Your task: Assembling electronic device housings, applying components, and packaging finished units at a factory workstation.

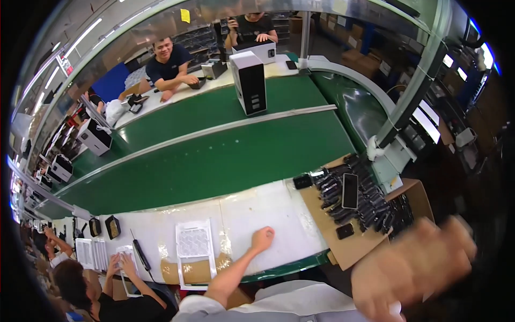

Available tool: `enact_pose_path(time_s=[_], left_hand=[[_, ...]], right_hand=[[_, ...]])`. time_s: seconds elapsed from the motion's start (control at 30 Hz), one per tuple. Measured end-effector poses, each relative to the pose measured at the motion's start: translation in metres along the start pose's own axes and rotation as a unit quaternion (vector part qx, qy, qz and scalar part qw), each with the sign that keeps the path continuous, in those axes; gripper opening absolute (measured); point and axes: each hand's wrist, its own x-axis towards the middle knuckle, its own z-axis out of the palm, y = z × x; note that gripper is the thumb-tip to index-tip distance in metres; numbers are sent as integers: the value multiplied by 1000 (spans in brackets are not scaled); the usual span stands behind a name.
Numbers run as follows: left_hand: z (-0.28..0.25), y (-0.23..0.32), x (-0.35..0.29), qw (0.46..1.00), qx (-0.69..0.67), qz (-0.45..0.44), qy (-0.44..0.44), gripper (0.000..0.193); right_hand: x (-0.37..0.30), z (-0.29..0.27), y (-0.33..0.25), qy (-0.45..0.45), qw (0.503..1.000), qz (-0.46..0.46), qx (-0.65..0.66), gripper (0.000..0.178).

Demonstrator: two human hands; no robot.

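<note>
Black wrapped pieces point(371, 201): a loose pile on brown cardboard point(347, 253), at the right end of the white surface point(284, 214); more lie behind the upright flap at the right.
Bearing from left hand: the pile lies to the right and farther from the person, with bare white surface and a strip of cardboard between.
Bearing from right hand: the pile lies to the left and farther out; in the view this hand stands just beside the cardboard's right side, though its height above is hard to judge.
Nearer hand: the right seems nearer across the view; depth leaves some doubt.
Pile's long axis: the pieces overlap at mixed slants, so no single direction can be told.
Dark flat device point(350, 191): on top of the pile, light-rimmed, its long axis pointing roughly away from the person.
Small black piece point(345, 231): on the cardboard, apart from the main pile, on the near side.
Left hand point(263, 239): fingers loosely curled on the surface, nothing visible in it.
Right hand point(413, 268): large and blurred; finger spread and any hold cannot be told.
White frame point(194, 241): left of the left hand, apart from it, lattice end farther out, long axis running away from the person, beside the left forearm.
</note>
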Motion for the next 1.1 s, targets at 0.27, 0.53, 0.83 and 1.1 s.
enact_pose_path(time_s=[0.27,0.53,0.83,1.1], left_hand=[[-10,-19,-10,947,-264,-185,-1,16],[47,-48,-64,946,-268,-161,83,43],[137,44,43,983,17,-52,-176,37],[138,93,-4,971,22,-82,-222,28]], right_hand=[[-79,-44,-25,107,989,50,89,63],[-142,-310,-27,208,971,93,-69,79],[-460,-371,-143,281,634,666,-274,31],[-454,-416,-135,331,567,665,-356,26]])
